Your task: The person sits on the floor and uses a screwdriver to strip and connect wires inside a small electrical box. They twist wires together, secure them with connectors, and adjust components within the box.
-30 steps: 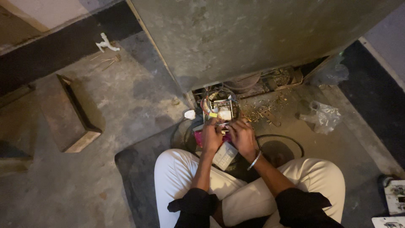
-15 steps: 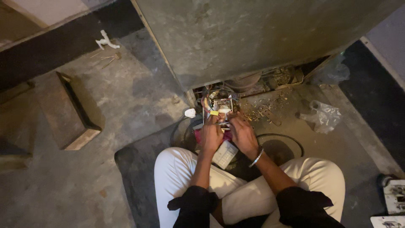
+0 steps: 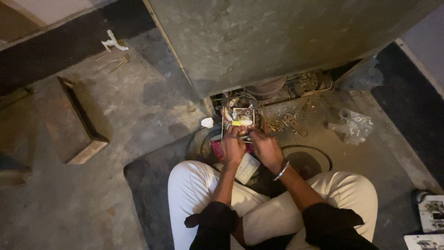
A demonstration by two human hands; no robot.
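While both hands sit bunched at the part: label lines below.

Left hand [image 3: 232, 146]: fingers curled in a pinch on the lower edge of a small electrical component [image 3: 240, 118]; exact grip point too small to make out.
Right hand [image 3: 265, 147]: clenched close beside the left, fingertips meeting it at the same spot; whether gripping a wire or a slim tool, cannot tell. Metal bangle [image 3: 280, 171] on the wrist.
Component: boxy, pale, with a yellow piece [image 3: 242, 123] on it and wires looped about; held up just in front of the open base of a big grey appliance [image 3: 277, 41].
Under hands: white ribbed block [image 3: 247, 167] and something pink [image 3: 217, 149], partly hidden.
Doing it well (judgement): steady part with left, work with right only; short, gentle fingertip pulls; wires kept slack, off the cabinet edge; dim light, so slow and close.
Near: white plug [image 3: 207, 122] and black cable loop [image 3: 307, 150] beside the knees; metal bits [image 3: 289, 121] strewn at the opening.
Surface: bare stained concrete floor [image 3: 138, 97], dark mat [image 3: 148, 194] under crossed legs in white trousers.
Room: wooden block [image 3: 74, 122] well to the left, clear plastic bag [image 3: 354, 125] to the right, circuit boards [image 3: 432, 213] at the right edge.
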